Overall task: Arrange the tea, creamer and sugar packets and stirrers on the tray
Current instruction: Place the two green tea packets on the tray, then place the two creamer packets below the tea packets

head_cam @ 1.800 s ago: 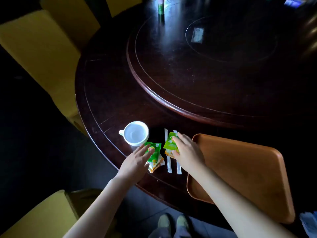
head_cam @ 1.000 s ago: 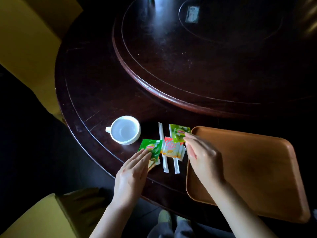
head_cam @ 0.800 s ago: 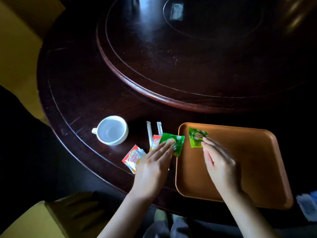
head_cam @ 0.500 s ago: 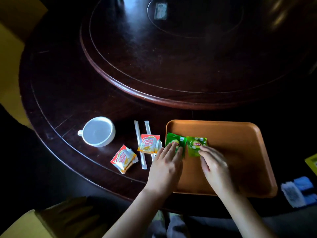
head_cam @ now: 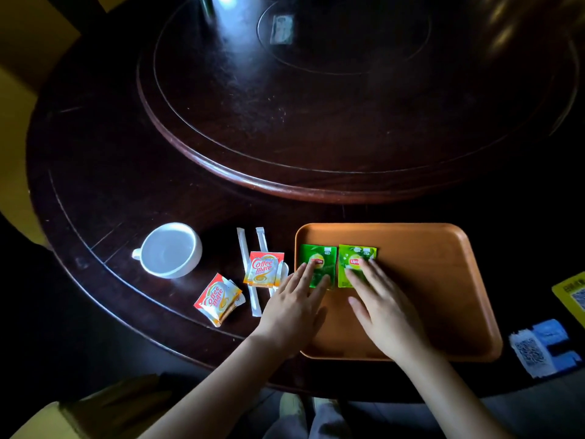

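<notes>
A dark round wooden table (head_cam: 104,172) fills the view, with a raised turntable (head_cam: 316,122) at its far centre. On the near right part of the table sits an orange-brown tray (head_cam: 443,280). Two green tea packets lie side by side in the tray's far left corner, edges almost touching: the darker tea packet (head_cam: 319,259) on the left, the lighter tea packet (head_cam: 356,258) on the right.

The left hand (head_cam: 292,307) lies flat with fingers spread loosely, its fingertips pressing on the darker packet; it grips nothing. The right hand (head_cam: 384,307) is likewise flat and spread, fingertips resting on the lighter packet, nothing clasped.

Left of the tray, on the bare table, stands a white cup (head_cam: 171,250), handle pointing left. Between cup and tray lie two white paper-wrapped stirrers (head_cam: 245,258), roughly parallel, running near to far. One creamer packet (head_cam: 262,269) rests across them, just beside the tray's left rim. A second creamer packet (head_cam: 217,299) lies tilted, nearer and further left, with other packets partly hidden beneath it.

At the table's near right edge lie a blue and white card (head_cam: 541,346) and a yellow card (head_cam: 573,293).
</notes>
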`<state>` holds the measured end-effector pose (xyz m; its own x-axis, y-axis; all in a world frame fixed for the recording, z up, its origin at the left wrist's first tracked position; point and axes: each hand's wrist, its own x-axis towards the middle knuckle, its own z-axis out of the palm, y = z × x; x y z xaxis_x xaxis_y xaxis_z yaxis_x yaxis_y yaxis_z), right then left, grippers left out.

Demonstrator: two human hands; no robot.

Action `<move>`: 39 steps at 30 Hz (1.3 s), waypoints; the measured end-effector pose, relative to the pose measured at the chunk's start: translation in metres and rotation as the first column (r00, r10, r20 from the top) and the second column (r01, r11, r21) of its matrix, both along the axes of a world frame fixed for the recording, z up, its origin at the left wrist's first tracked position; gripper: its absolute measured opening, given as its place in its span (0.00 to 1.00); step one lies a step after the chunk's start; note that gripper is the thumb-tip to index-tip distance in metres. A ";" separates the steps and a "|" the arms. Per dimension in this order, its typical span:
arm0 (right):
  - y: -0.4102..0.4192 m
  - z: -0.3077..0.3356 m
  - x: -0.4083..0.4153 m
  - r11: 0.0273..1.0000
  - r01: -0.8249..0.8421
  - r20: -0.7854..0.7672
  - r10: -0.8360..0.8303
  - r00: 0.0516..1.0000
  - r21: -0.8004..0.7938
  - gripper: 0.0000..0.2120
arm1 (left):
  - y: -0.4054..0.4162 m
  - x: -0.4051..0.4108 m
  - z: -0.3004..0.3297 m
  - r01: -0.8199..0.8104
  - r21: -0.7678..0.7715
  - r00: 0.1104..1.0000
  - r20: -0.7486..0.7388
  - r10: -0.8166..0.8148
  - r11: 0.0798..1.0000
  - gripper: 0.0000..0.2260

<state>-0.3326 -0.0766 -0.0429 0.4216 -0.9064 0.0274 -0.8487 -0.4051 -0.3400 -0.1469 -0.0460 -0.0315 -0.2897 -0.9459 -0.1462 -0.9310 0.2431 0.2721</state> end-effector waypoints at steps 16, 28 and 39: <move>-0.043 0.007 -0.005 0.994 -0.063 -0.038 0.066 0.997 0.088 0.22 | -0.034 -0.007 -0.007 -0.084 -0.026 0.996 0.013 0.085 0.996 0.26; -0.037 0.016 0.014 0.998 0.038 0.108 -0.043 0.993 0.044 0.19 | -0.016 0.005 0.020 -0.122 -0.118 0.988 -0.106 0.109 0.985 0.23; -0.006 0.025 0.112 0.956 -0.263 0.047 0.271 0.962 -0.129 0.23 | 0.064 0.122 0.019 -0.301 -0.147 0.951 -0.124 0.284 0.942 0.22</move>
